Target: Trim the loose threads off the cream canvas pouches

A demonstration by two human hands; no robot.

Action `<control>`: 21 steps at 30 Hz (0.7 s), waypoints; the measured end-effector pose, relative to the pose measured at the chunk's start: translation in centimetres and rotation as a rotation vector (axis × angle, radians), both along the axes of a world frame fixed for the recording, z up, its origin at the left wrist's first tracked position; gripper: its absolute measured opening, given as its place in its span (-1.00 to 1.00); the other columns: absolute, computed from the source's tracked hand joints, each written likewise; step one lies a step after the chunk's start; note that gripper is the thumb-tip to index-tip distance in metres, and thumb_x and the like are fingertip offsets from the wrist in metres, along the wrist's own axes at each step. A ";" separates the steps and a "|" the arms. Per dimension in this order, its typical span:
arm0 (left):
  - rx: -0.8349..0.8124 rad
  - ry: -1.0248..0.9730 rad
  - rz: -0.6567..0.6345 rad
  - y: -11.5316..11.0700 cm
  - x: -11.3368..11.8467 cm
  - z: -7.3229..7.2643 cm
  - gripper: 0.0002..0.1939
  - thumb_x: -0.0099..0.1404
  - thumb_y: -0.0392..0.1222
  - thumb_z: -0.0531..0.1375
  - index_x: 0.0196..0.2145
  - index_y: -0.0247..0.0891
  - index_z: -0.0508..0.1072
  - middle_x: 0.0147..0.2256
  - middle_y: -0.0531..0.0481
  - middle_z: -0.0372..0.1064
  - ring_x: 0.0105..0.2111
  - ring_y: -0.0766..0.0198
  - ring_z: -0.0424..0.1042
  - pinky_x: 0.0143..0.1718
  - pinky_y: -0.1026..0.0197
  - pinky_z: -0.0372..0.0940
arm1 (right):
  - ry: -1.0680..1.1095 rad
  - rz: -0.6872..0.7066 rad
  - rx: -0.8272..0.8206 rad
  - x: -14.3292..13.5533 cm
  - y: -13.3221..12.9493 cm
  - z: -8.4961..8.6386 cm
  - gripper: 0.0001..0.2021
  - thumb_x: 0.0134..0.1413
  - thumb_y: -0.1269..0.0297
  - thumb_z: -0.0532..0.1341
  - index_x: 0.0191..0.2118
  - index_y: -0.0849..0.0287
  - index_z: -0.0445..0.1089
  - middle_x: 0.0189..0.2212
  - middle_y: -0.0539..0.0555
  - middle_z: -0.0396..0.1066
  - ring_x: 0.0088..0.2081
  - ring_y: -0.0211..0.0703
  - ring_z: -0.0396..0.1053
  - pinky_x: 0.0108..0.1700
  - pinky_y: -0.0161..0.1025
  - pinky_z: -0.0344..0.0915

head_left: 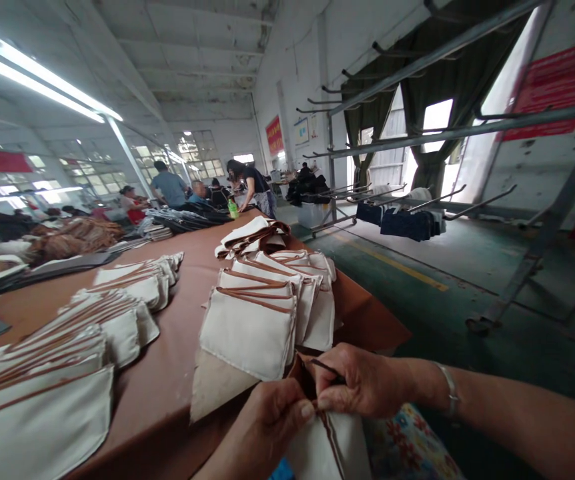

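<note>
A white fabric pouch (312, 445) with brown trim is held low in front of me, close to the table's near corner. My left hand (277, 410) pinches its trimmed edge between thumb and fingers. Right beside it, my right hand (360, 380) has its fingers closed at the same edge. A thin dark tool (328, 368) with a curved end sticks out of my right hand; its working end is hidden. Just beyond my hands lies a pile of similar white pouches (250, 327), overlapping on a tan sheet (217, 383).
More pouches (42, 413) lie in overlapping rows on the left of the brown-covered table (167, 363). Brown pieces (75, 235) are heaped farther left. A metal rack (512, 287) with long prongs stands on the right. Several people, including one bending over (255, 183), are farther back.
</note>
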State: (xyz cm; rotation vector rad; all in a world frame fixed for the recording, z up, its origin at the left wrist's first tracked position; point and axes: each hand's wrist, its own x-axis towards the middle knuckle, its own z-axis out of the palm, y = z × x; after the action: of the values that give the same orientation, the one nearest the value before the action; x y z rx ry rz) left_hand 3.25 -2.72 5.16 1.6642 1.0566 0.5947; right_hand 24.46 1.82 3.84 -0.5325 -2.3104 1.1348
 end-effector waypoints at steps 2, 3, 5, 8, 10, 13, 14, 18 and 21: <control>0.060 -0.013 0.058 0.2 -0.1 -0.5 -0.55 0.26 0.18 0.19 -0.54 -0.26 0.31 -0.52 0.13 0.02 -0.48 0.33 -0.01 -0.48 0.29 -0.04 | 0.010 -0.009 -0.037 0.2 0.1 0.1 -0.78 0.12 0.22 0.22 -0.44 0.28 0.35 -0.52 -0.05 0.24 -0.48 -0.34 0.17 -0.43 -0.40 0.12; 0.065 -0.009 0.061 0.3 -0.4 -0.8 -0.54 0.25 0.17 0.20 -0.55 -0.25 0.27 -0.52 0.14 0.00 -0.49 0.33 -0.02 -0.49 0.28 -0.07 | 0.009 -0.014 -0.063 0.4 0.2 0.1 -0.76 0.12 0.20 0.23 -0.43 0.29 0.36 -0.53 -0.06 0.24 -0.49 -0.35 0.16 -0.44 -0.40 0.11; 0.009 0.006 0.015 0.7 -1.5 -1.6 -0.53 0.23 0.18 0.22 -0.55 -0.23 0.21 -0.53 0.15 -0.04 -0.51 0.35 -0.05 -0.52 0.26 -0.14 | -0.003 -0.040 -0.122 0.8 0.4 0.0 -0.73 0.14 0.15 0.24 -0.40 0.31 0.38 -0.52 -0.05 0.25 -0.49 -0.35 0.15 -0.46 -0.41 0.08; -0.095 -0.010 -0.023 1.1 -3.5 -2.5 -0.54 0.25 0.18 0.20 -0.53 -0.23 0.20 -0.53 0.15 -0.04 -0.51 0.37 -0.07 -0.52 0.24 -0.18 | -0.031 -0.101 -0.173 1.2 0.7 -0.1 -0.71 0.15 0.14 0.24 -0.38 0.33 0.42 -0.52 -0.05 0.26 -0.48 -0.35 0.14 -0.48 -0.42 0.06; -0.089 -0.020 0.000 1.3 -4.5 -2.8 -0.56 0.29 0.16 0.17 -0.51 -0.26 0.23 -0.52 0.14 -0.01 -0.50 0.36 -0.05 -0.50 0.24 -0.17 | -0.036 -0.120 -0.181 1.4 0.9 -0.1 -0.73 0.13 0.17 0.25 -0.39 0.34 0.43 -0.53 -0.05 0.26 -0.49 -0.36 0.13 -0.48 -0.42 0.05; -0.086 -0.007 -0.021 1.4 -5.2 -3.0 -0.57 0.29 0.16 0.18 -0.47 -0.29 0.30 -0.50 0.12 0.03 -0.47 0.35 -0.01 -0.47 0.24 -0.13 | -0.008 -0.141 -0.189 1.6 1.2 -0.3 -0.72 0.13 0.16 0.26 -0.40 0.33 0.43 -0.53 -0.05 0.27 -0.49 -0.35 0.14 -0.48 -0.41 0.06; -0.092 0.001 -0.041 1.5 -5.4 -3.1 -0.55 0.26 0.18 0.19 -0.45 -0.30 0.31 -0.49 0.11 0.05 -0.46 0.34 0.01 -0.46 0.25 -0.11 | 0.003 -0.153 -0.196 1.9 1.4 -0.5 -0.70 0.13 0.13 0.26 -0.40 0.33 0.44 -0.53 -0.05 0.27 -0.48 -0.34 0.15 -0.47 -0.41 0.06; -0.025 0.089 -0.043 2.1 -5.9 -4.1 -0.46 0.19 0.33 0.15 -0.49 -0.26 0.27 -0.49 0.10 0.03 -0.46 0.31 0.03 -0.47 0.25 -0.09 | -0.109 -0.171 -0.270 3.4 2.9 -1.6 -0.71 0.10 0.12 0.27 -0.37 0.31 0.46 -0.55 -0.06 0.26 -0.50 -0.34 0.13 -0.49 -0.41 0.05; 0.117 0.131 0.005 3.1 -4.9 -4.8 -0.45 0.17 0.36 0.11 -0.53 -0.23 0.24 -0.51 0.07 0.09 -0.46 0.27 0.09 -0.46 0.23 -0.05 | -0.268 -0.284 -0.093 3.6 3.7 -1.5 -0.85 -0.03 0.28 0.29 -0.35 0.27 0.46 -0.50 -0.03 0.34 -0.46 -0.28 0.22 -0.41 -0.37 0.14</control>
State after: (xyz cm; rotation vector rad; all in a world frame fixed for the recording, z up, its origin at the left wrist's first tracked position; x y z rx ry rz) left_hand -1.69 0.35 0.38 1.8228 1.1387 0.5664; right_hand 28.05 5.57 2.33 -1.0684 -2.3111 1.0892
